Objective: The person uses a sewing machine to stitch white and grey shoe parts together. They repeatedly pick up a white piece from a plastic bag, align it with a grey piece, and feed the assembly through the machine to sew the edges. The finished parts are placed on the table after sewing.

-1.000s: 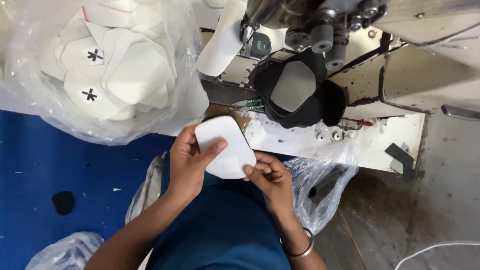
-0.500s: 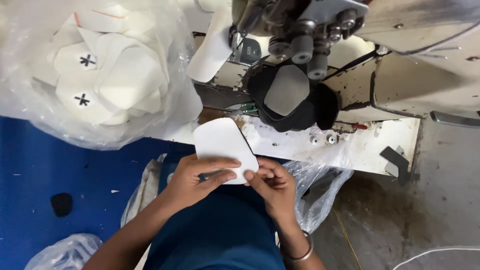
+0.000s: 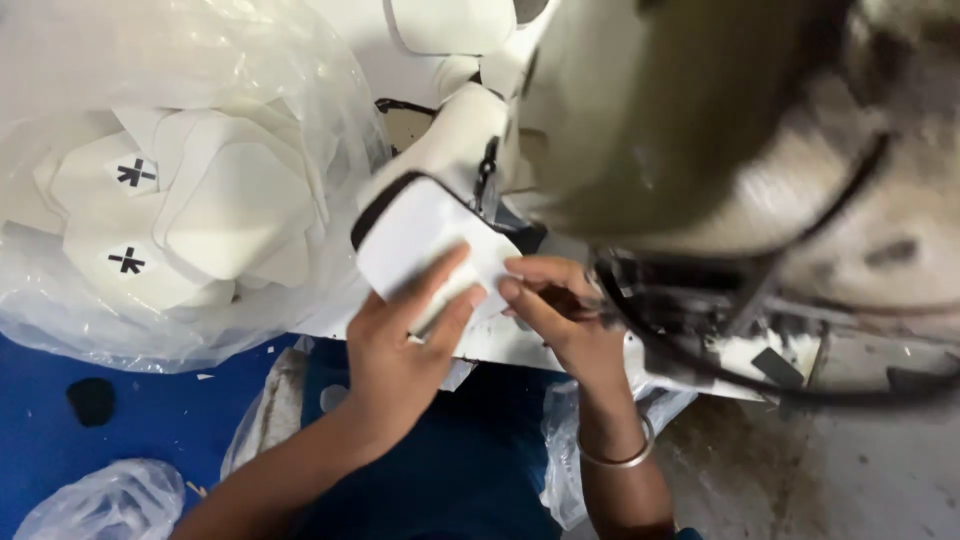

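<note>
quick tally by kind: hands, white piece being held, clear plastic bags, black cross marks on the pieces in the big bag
hands: 2, left and right
white piece held in both hands: 1
clear plastic bags: 3, big bag of white pieces, small bag on the blue floor, bag by the right wrist
black cross marks: 2
total: 8

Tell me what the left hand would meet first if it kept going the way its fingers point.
The left hand points up and right, fingers already on the white panel. Straight on, it would likely meet the sewing machine's pale body just behind the panel, though depth is unclear.
</note>
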